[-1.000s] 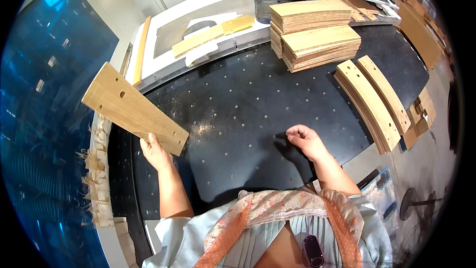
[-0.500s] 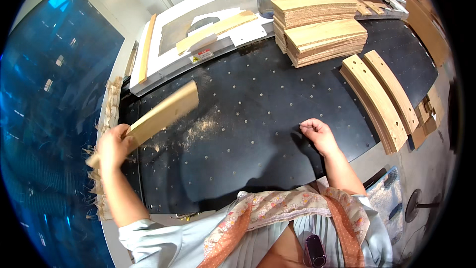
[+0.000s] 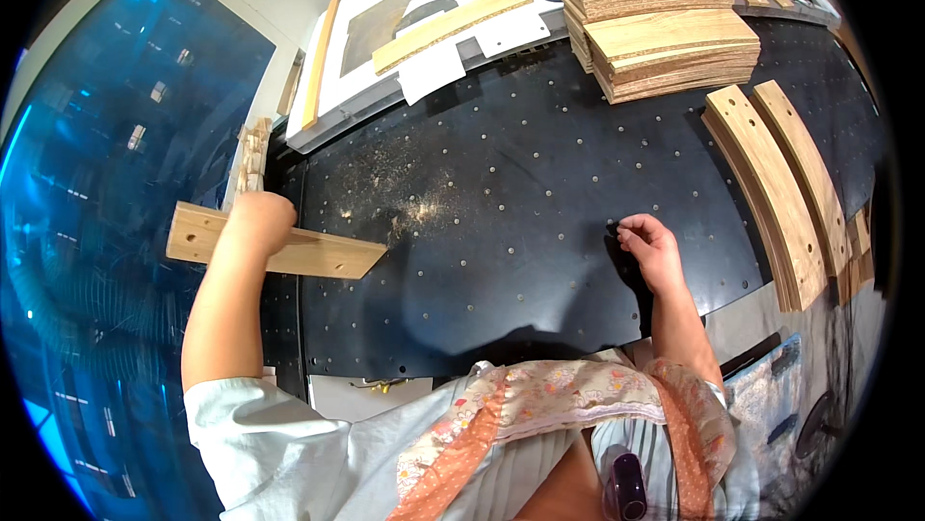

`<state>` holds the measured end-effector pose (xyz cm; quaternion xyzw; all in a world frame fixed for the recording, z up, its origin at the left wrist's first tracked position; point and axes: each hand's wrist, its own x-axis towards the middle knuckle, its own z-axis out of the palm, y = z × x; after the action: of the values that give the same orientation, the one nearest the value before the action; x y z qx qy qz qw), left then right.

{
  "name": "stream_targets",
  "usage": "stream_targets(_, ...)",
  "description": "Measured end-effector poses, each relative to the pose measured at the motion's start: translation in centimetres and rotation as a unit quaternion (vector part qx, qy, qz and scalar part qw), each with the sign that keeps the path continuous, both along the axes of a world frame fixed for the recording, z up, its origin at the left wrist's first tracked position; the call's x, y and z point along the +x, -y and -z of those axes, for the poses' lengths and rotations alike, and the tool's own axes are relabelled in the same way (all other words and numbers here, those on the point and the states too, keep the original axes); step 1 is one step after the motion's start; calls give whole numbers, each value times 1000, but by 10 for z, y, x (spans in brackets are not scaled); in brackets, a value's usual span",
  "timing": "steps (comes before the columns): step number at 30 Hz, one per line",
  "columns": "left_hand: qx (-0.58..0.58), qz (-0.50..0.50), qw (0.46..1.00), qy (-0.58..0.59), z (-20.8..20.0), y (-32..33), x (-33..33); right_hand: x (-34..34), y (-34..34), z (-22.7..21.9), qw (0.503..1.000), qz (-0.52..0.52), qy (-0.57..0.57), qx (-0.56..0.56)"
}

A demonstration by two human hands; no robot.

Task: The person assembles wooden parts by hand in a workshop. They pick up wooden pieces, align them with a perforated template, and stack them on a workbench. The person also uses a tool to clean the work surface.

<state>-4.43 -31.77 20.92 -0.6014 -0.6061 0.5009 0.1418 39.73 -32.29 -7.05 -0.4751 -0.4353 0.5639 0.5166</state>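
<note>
My left hand (image 3: 262,222) is closed round a pale wooden board (image 3: 332,253) with drilled holes, held over the left edge of the black table. The board's broad face is turned toward me, and its left end sticks out past the table. Further right, my right hand (image 3: 650,244) hovers above the tabletop with its fingers curled together in a pinch. Whatever those fingertips hold, if anything, is too small to make out. Sawdust (image 3: 419,211) is scattered on the black table (image 3: 520,280) between the hands.
Stacked curved wooden boards (image 3: 674,39) stand at the back of the table. Drilled curved boards (image 3: 771,194) lie in piles at the right. A white machine top (image 3: 328,88) carries wooden strips and paper at the back left. A blue translucent panel (image 3: 125,184) rises on the left.
My left hand has swung the board round, so its drilled face now shows and its right end has dropped nearer me. The view has shifted; my right hand keeps its pinch.
</note>
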Motion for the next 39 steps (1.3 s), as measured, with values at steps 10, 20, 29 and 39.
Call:
stream_targets(10,153,20,897,414,-5,7,12,6,3,8,997,-38,-58,19)
stream_targets(20,236,41,799,551,175,60,46,4,4,8,998,-40,-31,33)
stream_targets(29,277,8,790,546,167,47,29,2,5,7,999,-31,-14,37)
stream_targets(39,370,-120,-6,921,190,7,99,-117,22,-90,851,-134,398,316)
